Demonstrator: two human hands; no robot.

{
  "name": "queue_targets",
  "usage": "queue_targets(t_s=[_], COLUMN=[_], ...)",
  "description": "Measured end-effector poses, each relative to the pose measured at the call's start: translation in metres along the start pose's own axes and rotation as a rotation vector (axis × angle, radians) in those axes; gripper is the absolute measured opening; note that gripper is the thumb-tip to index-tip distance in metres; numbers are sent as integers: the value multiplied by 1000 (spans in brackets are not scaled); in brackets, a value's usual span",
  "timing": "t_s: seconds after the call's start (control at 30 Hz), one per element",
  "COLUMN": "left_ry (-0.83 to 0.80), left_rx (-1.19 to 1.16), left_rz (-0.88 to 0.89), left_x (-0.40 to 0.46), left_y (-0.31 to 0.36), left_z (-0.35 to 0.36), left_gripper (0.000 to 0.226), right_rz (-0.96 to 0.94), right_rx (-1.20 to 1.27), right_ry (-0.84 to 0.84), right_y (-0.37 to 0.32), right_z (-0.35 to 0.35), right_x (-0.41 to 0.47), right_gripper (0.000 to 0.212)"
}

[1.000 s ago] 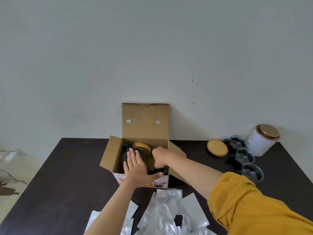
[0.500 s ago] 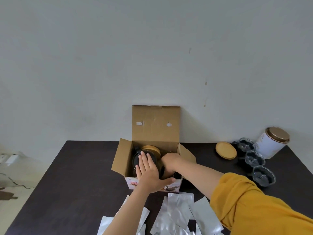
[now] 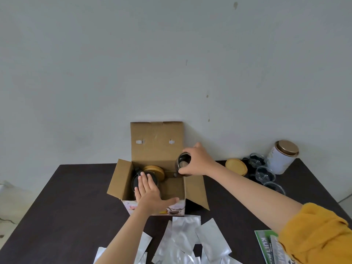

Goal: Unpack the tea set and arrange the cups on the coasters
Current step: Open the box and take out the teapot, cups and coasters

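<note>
Right hand [image 3: 198, 162] holds a small clear glass cup [image 3: 183, 162].

Head view, down over table [image 3: 76, 187]

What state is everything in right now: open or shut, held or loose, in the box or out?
Brown cardboard box: open, flaps up and out.
Small glass cup: held in the right hand, lifted over the box's right edge.
Left hand: flat, fingers spread, on the dark round teapot inside the box.
Round wooden coasters: stacked in the box.
White tin with bronze lid: shut.
Silver foil pouches: loose on the table.
</note>
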State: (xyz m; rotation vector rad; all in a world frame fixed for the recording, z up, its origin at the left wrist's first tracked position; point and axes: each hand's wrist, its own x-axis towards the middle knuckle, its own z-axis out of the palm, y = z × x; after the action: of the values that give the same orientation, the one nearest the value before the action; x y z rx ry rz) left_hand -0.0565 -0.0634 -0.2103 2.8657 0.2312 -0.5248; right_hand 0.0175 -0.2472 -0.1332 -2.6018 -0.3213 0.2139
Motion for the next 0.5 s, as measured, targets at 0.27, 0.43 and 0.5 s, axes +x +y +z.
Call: queue_targets(t_s=[0.27,0.43,0.5], left_ry=[64,48,47], left_rx=[-58,-57,-45], left_rz=[-145,-281,-309], left_x=[-13,-16,-17], left_y=[25,47,52], left_z=[-3,-7,-7], left_gripper=[155,165,167], right_rz=[186,352,428], right_rx=[-37,-7,22], right_ry=[33,121,146], right_y=[118,205,239], right_z=[-41,-80,-96], right_x=[-63,-102,-115], right_gripper=[78,70,58])
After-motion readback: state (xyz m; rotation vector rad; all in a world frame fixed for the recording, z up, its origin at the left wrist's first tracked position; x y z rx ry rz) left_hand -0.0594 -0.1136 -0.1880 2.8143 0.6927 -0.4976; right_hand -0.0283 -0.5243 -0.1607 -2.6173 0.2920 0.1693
